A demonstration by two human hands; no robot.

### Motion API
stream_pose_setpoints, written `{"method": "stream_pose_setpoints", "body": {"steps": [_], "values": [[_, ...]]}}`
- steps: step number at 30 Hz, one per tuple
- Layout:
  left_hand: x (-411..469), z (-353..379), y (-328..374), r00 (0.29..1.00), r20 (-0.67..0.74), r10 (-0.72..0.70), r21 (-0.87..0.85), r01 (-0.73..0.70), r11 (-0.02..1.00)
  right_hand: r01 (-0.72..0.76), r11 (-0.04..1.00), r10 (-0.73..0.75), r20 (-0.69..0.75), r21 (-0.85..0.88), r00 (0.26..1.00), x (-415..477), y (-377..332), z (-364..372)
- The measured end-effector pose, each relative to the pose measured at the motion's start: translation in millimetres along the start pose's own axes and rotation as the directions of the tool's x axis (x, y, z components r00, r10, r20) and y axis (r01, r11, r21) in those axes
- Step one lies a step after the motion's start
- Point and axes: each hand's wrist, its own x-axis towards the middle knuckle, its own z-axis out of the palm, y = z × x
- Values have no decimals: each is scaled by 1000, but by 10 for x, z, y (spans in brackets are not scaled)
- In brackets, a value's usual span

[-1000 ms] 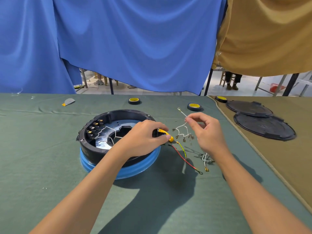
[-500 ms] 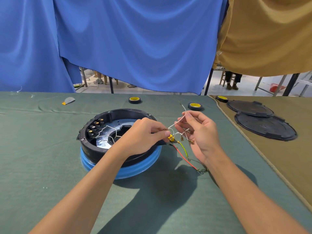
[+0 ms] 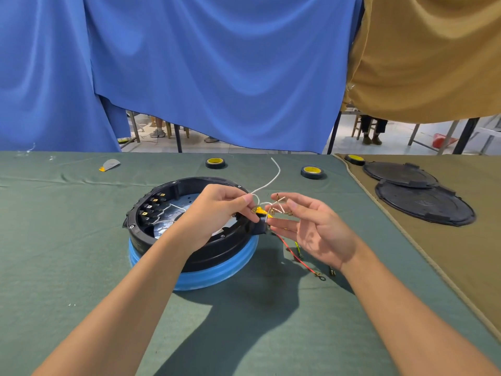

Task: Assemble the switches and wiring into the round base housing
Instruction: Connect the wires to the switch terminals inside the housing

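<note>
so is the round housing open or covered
Open: switches and white wires show inside the round base housing; two black lids lie apart on the tan cloth.

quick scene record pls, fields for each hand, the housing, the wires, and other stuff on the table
left hand: pinches white wire over the housing rim
right hand: fingers spread beside brass terminals; contact unclear
housing: black, round, open top, sits on blue ring
switches: row along the housing's inner left wall
red wire: trails onto green cloth
tape rolls: three, along the far side
black lids: two, on brown cloth at right
</note>
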Motion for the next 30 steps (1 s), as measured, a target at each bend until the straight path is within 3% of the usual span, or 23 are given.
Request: {"method": "stream_pose_setpoints", "body": {"steps": [5,8,14,17,20,23,27,30], "values": [[36,-18,-43,1000,14,16,-15,-16,1000,2,1000,-2,-29,-28,1000,5,-4,64],[51,-29,-60,1000,27,16,-13,-15,1000,13,997,-10,-45,72,999,14,-2,138],[57,-64,-70,998,56,-10,-117,16,993,40,971,-63,93,236,994,7,-48,72],[67,-90,-74,996,77,-48,-140,58,988,46,974,-47,-4,223,999,35,-35,53],[67,-90,-64,993,89,-71,-129,82,988,65,986,-42,-152,152,988,60,-18,72],[65,-89,-53,992,91,-92,-127,104,986,134,991,-130,-238,2,963,58,-18,121],[64,-89,-48,990,114,-85,-121,99,988,243,910,-342,-275,-336,899,59,5,229],[67,-81,-50,992,104,-77,-136,91,986,238,858,-391,-277,-455,878,67,52,281]]}}
